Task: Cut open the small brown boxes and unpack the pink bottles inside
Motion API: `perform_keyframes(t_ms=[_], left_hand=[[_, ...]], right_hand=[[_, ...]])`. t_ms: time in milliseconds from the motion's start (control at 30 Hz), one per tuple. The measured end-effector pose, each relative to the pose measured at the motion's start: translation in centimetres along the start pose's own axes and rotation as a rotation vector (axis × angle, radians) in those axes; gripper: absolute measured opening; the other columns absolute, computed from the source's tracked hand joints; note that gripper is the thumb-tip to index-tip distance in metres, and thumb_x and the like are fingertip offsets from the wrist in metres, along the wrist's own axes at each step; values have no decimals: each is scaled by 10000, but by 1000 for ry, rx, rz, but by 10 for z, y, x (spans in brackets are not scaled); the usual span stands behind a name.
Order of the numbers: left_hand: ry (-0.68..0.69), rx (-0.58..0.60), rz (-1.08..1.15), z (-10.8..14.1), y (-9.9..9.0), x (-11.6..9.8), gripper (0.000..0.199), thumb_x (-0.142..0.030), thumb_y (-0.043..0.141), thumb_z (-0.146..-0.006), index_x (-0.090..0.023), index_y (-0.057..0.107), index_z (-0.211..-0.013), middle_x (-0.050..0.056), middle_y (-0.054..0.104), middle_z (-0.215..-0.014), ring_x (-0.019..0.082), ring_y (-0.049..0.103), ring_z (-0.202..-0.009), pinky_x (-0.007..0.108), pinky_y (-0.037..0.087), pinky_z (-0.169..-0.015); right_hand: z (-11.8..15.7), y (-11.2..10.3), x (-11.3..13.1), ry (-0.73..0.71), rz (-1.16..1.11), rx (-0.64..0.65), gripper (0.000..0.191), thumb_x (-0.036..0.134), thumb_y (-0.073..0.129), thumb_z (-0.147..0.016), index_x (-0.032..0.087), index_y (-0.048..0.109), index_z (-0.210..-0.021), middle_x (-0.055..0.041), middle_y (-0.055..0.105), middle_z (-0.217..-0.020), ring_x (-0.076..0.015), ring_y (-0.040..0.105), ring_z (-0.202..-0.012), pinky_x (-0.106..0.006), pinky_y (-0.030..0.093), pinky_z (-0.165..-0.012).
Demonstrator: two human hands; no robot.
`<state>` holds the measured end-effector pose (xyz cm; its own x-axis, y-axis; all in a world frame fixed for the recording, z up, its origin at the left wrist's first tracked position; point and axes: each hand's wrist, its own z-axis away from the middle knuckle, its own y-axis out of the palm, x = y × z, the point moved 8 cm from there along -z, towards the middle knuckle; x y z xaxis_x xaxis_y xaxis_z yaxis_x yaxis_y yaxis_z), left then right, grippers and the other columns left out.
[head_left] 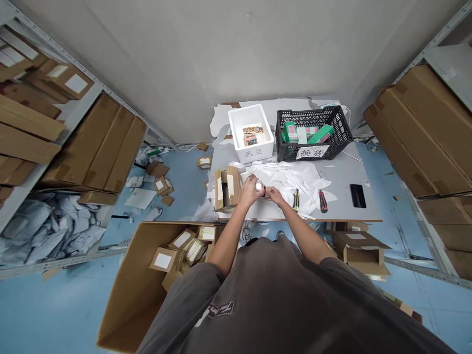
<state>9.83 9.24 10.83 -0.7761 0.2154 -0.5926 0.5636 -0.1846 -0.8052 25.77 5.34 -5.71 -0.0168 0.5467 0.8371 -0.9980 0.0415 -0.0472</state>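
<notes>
My left hand [249,191] is wrapped round a shiny silver object with a round end [259,185], held just above the table's front part. Close beside it on the right, my right hand [273,194] has its fingers pinched together at the object's darker side; what exactly they grip is too small to tell. An opened cardboard box [231,186] stands left of my left hand. White paper scraps [295,174] lie spread behind and right of my hands. A yellow and black utility knife [296,200] and a red and black one [323,201] rest to the right.
At the table's back stand a white bin [252,153] with small packets and a black crate [313,147] with green boxes. A phone [357,196] lies at the right. A large carton [129,275] of small boxes is at front left. Shelves flank both sides.
</notes>
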Motion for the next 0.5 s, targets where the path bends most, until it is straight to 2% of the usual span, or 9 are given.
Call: perform_keyframes(t_ms=[133, 233, 300, 400, 500], left_hand=[[-76, 76, -12, -2, 38, 21, 563, -342, 860, -866, -249, 691, -1396, 159, 637, -1340, 383, 613, -1282, 459, 494, -1088], [-145, 98, -38, 1, 62, 36, 549, -415, 872, -879, -227, 705, -1367, 191, 640, -1330, 421, 555, -1356, 512, 428, -1154], [-175, 71, -55, 6, 72, 45, 590, -485, 866, -887, -224, 702, -1390, 214, 636, -1373, 443, 524, -1391, 553, 388, -1185], [-138, 4, -27, 16, 80, 53, 769, -586, 881, -854, -227, 652, -1495, 244, 534, -1587, 468, 481, -1463, 577, 369, -1216], [-128, -79, 88, 28, 85, 63, 843, -584, 844, -879, -208, 578, -1585, 243, 466, -1686, 452, 417, -1563, 553, 333, -1282]], right_hand=[[3, 5, 1, -25, 39, 20, 213, 369, 651, -892, 267, 466, -862, 18, 666, -921, -191, 728, -927, -355, 687, -829], [5, 7, 0, -13, 42, 44, 182, 331, 652, -891, 262, 483, -886, 24, 682, -916, -173, 743, -864, -334, 664, -835], [6, 6, -1, 15, 40, 60, 151, 287, 641, -884, 257, 493, -890, 35, 678, -883, -161, 739, -802, -318, 648, -819], [5, 2, 0, 24, 48, 51, 133, 241, 611, -867, 256, 480, -853, 54, 634, -818, -155, 702, -734, -306, 631, -772], [4, -4, 4, -2, 123, 30, 129, 249, 586, -874, 263, 464, -835, 52, 625, -812, -166, 689, -736, -303, 615, -748]])
